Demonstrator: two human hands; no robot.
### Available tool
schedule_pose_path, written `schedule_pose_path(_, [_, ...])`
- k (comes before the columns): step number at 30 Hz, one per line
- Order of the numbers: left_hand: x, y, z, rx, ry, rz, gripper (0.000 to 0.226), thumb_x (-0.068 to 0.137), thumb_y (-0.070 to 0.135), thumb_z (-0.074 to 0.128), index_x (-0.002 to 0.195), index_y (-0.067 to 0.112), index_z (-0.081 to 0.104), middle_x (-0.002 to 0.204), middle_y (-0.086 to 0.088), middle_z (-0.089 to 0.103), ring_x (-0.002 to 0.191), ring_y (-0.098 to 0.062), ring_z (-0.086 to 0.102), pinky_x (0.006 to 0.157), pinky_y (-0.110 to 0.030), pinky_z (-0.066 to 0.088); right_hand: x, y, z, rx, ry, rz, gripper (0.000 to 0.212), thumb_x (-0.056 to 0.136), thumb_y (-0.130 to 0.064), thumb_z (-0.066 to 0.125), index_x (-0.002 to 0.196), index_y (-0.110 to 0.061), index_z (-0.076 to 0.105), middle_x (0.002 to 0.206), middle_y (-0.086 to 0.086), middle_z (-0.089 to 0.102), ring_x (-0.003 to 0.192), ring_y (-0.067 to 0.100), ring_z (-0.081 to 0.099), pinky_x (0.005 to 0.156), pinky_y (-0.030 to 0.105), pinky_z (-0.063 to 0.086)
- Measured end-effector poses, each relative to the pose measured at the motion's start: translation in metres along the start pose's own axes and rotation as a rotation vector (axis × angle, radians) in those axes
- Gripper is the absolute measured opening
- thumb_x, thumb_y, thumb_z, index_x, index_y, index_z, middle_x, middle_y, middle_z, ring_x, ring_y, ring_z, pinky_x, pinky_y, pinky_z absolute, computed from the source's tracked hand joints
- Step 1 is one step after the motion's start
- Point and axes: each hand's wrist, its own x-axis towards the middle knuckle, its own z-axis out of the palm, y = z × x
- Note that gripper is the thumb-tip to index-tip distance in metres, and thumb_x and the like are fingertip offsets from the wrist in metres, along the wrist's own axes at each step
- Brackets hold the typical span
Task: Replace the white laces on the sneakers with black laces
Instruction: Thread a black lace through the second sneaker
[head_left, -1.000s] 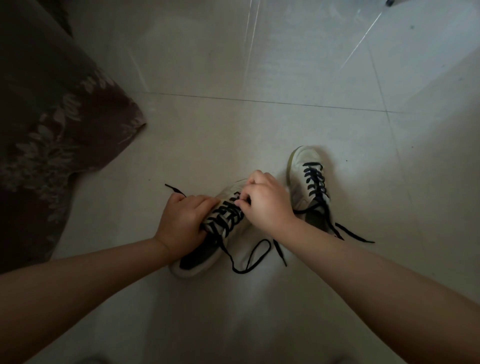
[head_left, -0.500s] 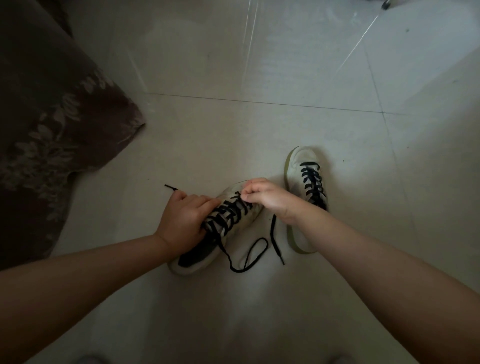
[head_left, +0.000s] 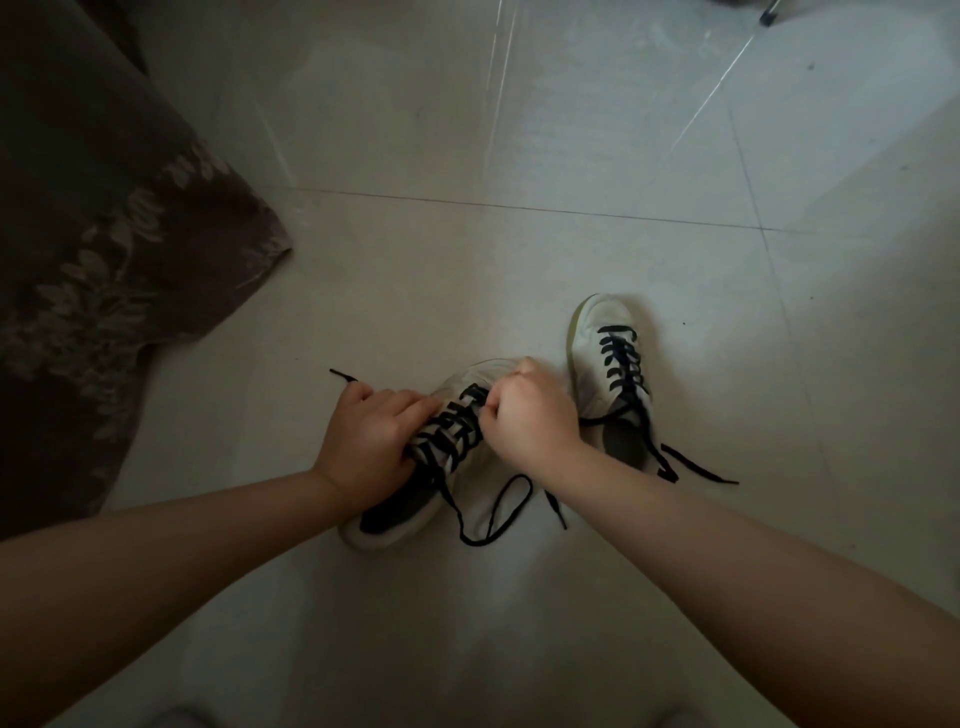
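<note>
Right hand (head_left: 530, 415) withdrawn, unmasking second sneaker (head_left: 615, 364).

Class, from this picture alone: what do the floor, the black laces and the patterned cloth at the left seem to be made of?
Floor: probably glazed ceramic tile; it shows grout lines and glossy streaks of reflected light.
Black laces: likely flat woven textile, matte; the loose ends lie limp and curl.
Patterned cloth: soft woven fabric with a leaf print; it drapes in folds.

under my hands, pale tiled floor (head_left: 519, 130) with two sneakers, near one (head_left: 379, 530) and far one (head_left: 608, 332), dark floral cloth (head_left: 104, 234) at left
</note>
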Motion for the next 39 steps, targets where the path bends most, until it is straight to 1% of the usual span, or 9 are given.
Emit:
schedule_pose_path(3, [0.001,0.0,0.001,0.032,-0.011,0.033,0.046,0.067,0.027,0.05,0.107,0.012,0.068,0.097,-0.003,0.07,0.071,-0.022,0.064,0.066,-0.032,0.025,0.001,-0.009,-0.004,-0.06,-0.174,0.009,0.025,0.095,-0.024,0.045,0.096,-0.007,0.062,0.108,0.008,0.051,0.096,0.025,0.054,0.076,0.03,0.043])
schedule_pose_path(6, [0.002,0.001,0.0,0.046,-0.019,0.042,0.049,0.067,0.025,0.044,0.105,0.01,0.07,0.095,-0.004,0.071,0.069,-0.023,0.064,0.066,-0.032,0.026,0.011,-0.011,-0.014,0.258,-0.382,0.173,0.03,0.099,-0.028,0.037,0.075,-0.012,0.048,0.073,0.001,0.045,0.063,0.013,0.043,0.052,0.022,0.033])
schedule_pose_path(10, [0.003,0.003,-0.001,0.045,-0.012,0.054,0.046,0.072,0.028,0.045,0.107,0.01,0.069,0.094,-0.005,0.071,0.068,-0.024,0.065,0.065,-0.035,0.03,0.009,-0.001,-0.018,0.824,-0.415,0.406,0.025,0.098,-0.021,0.036,0.075,-0.017,0.043,0.071,-0.002,0.041,0.063,0.01,0.041,0.055,0.021,0.034])
schedule_pose_path(13, [0.002,0.004,0.001,0.052,-0.025,0.039,0.045,0.072,0.031,0.047,0.106,0.01,0.069,0.093,-0.004,0.071,0.069,-0.024,0.065,0.066,-0.034,0.029,0.006,0.003,-0.016,0.982,-0.377,0.439,0.023,0.095,-0.017,0.04,0.073,-0.015,0.045,0.07,0.002,0.041,0.064,0.013,0.041,0.062,0.022,0.037])
schedule_pose_path(21, [0.002,0.01,-0.003,0.045,-0.036,-0.067,0.045,0.068,0.033,0.043,0.097,0.01,0.068,0.087,-0.005,0.068,0.067,-0.026,0.063,0.063,-0.035,0.025,0.001,0.007,0.005,0.296,0.051,-0.226,0.008,0.086,-0.024,0.062,0.09,-0.017,0.065,0.089,-0.009,0.047,0.082,0.014,0.053,0.072,0.031,0.048])
schedule_pose_path(25, [0.002,0.01,-0.004,0.045,-0.03,-0.07,0.044,0.07,0.036,0.044,0.097,0.01,0.068,0.087,-0.004,0.068,0.067,-0.026,0.063,0.063,-0.035,0.025,0.006,0.006,0.008,0.075,0.033,-0.17,0.021,0.09,-0.032,0.058,0.093,-0.014,0.071,0.102,0.002,0.056,0.094,0.02,0.055,0.075,0.032,0.048])
schedule_pose_path(30, [0.003,0.011,-0.005,0.042,-0.045,-0.065,0.047,0.067,0.032,0.041,0.096,0.009,0.069,0.087,-0.006,0.067,0.066,-0.026,0.062,0.063,-0.034,0.023,0.005,-0.005,0.006,-0.252,0.164,-0.394,0.013,0.084,-0.018,0.061,0.078,-0.008,0.068,0.088,0.007,0.058,0.087,0.025,0.058,0.063,0.029,0.032])
schedule_pose_path(34, [0.005,0.015,-0.005,0.063,-0.055,-0.046,0.048,0.063,0.026,0.036,0.092,0.006,0.069,0.083,-0.008,0.067,0.064,-0.027,0.061,0.064,-0.035,0.023,0.001,-0.007,0.012,-0.31,0.3,-0.392,0.027,0.041,-0.013,0.085,0.048,-0.012,0.059,0.062,0.002,0.054,0.056,0.022,0.056,0.043,0.024,0.038])
schedule_pose_path(39, [0.005,0.015,-0.005,0.09,-0.067,-0.036,0.043,0.067,0.027,0.039,0.089,0.007,0.069,0.083,-0.007,0.067,0.065,-0.026,0.061,0.064,-0.034,0.023,0.003,-0.002,0.014,0.026,0.208,-0.267,0.01,0.072,-0.014,0.071,0.068,-0.009,0.063,0.081,0.004,0.056,0.072,0.022,0.057,0.054,0.029,0.04])
